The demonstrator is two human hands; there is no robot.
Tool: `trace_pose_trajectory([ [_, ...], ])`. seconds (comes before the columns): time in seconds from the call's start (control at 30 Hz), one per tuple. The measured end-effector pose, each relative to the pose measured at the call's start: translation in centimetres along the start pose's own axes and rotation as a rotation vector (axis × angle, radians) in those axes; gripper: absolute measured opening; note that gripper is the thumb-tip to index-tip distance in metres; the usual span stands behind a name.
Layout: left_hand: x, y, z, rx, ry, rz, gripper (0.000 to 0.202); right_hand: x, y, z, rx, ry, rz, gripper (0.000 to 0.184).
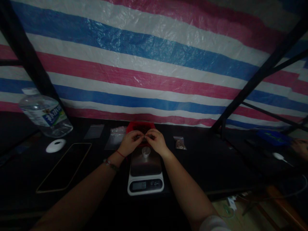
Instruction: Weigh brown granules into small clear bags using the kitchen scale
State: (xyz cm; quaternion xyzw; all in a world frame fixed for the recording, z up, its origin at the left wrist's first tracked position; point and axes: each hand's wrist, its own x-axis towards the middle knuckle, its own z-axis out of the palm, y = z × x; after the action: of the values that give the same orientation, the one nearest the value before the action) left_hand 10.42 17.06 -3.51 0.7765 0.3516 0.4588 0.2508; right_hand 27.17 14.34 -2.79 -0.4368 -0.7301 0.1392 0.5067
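My left hand (pixel 130 141) and my right hand (pixel 156 141) meet over the near side of a red tray (pixel 130 125). Thumbs and fingers are pinched together, tip to tip; whatever lies between them is too small and dark to make out. Dark brown loose material (pixel 143 128) shows in the tray beyond the fingertips. Just below my hands, a small clear cup (pixel 146 152) stands on the metal plate of a white kitchen scale (pixel 146 169). The digits on the scale's display are unreadable. Several clear zip bags (pixel 115 138) lie beside my left hand.
Right of the tray lies a small zip bag with brown contents (pixel 180 143). To the left are a flat clear bag (pixel 94 131), a phone (pixel 66 168), a white mouse (pixel 55 145) and a large bottle (pixel 45 112). Another person's hand (pixel 300 147) appears at far right, near a blue tray (pixel 273 137).
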Motion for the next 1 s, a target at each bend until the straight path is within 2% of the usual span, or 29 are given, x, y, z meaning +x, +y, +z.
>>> trace_pose_trajectory([
  [0.17, -0.06, -0.39, 0.17, 0.007, 0.014, -0.004, 0.019, 0.11, -0.05, -0.1, 0.002, 0.011, 0.016, 0.007],
  [0.37, -0.1, -0.94, 0.11, -0.006, 0.104, -0.016, 0.018, 0.31, 0.56, -0.34, 0.035, 0.088, 0.054, 0.004],
  [0.57, -0.15, -0.43, 0.06, -0.026, 0.054, -0.017, 0.02, 0.1, 0.38, 0.12, 0.077, 0.067, 0.038, 0.006],
  [1.0, -0.08, -0.96, 0.1, -0.002, 0.087, -0.035, 0.02, 0.06, 0.1, -0.07, 0.061, 0.109, 0.049, 0.008],
])
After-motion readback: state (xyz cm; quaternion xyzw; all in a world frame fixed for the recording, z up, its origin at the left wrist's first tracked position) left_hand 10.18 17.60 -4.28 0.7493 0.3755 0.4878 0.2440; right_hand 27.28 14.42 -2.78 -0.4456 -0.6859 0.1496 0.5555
